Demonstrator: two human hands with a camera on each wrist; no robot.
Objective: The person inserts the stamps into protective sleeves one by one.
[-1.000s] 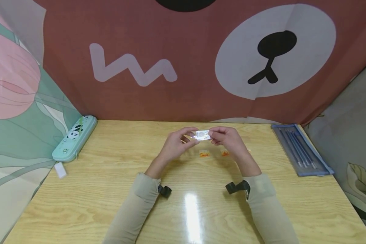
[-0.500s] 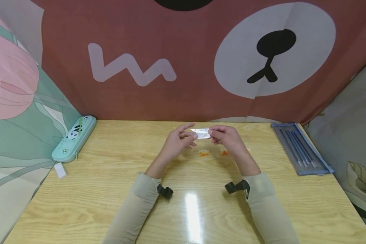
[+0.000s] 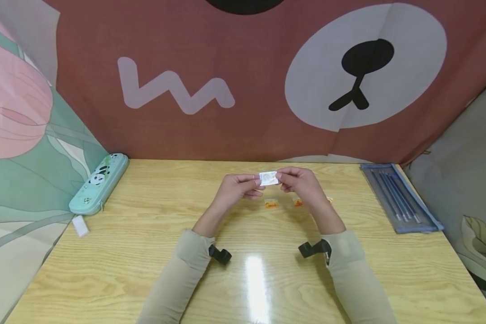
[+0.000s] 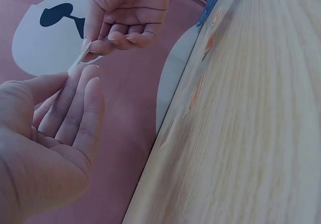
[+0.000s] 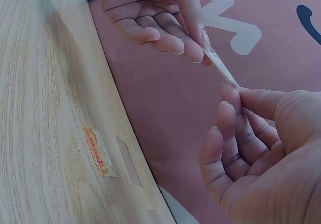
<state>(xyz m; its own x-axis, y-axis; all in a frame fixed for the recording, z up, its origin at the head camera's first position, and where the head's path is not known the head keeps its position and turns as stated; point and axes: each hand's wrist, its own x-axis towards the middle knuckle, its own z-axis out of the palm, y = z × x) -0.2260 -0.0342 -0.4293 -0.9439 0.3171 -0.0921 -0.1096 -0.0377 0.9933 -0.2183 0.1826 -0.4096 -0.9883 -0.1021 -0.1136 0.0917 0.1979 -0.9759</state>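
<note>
A small, thin white packet (image 3: 268,178) is held up above the far part of the table, stretched between both hands. At its left end, the left hand (image 3: 238,189) pinches it between thumb and forefinger, with the other fingers loosely extended below. The right hand (image 3: 301,182) pinches the opposite end, its remaining fingers curled in. Seen nearly edge-on in the right wrist view, the packet (image 5: 221,67) looks flat. Below the hands lie several small orange-and-clear packets; one orange packet (image 3: 272,203) is fully visible, another orange packet (image 3: 297,202) partly covered by the right hand.
At the table's left edge lies a mint panda pencil case (image 3: 99,184), with a small white rectangular piece (image 3: 80,226) beside it. A blue mesh pouch (image 3: 401,198) holding pencil-like sticks lies at the right. A printed brown cloth (image 3: 251,130) hangs behind the wooden table (image 3: 146,252).
The left hand has shifted its hold on the packet, its raised forefinger coming down against the thumb. The packet's face has turned from shiny to matte white. The right hand has hardly moved.
</note>
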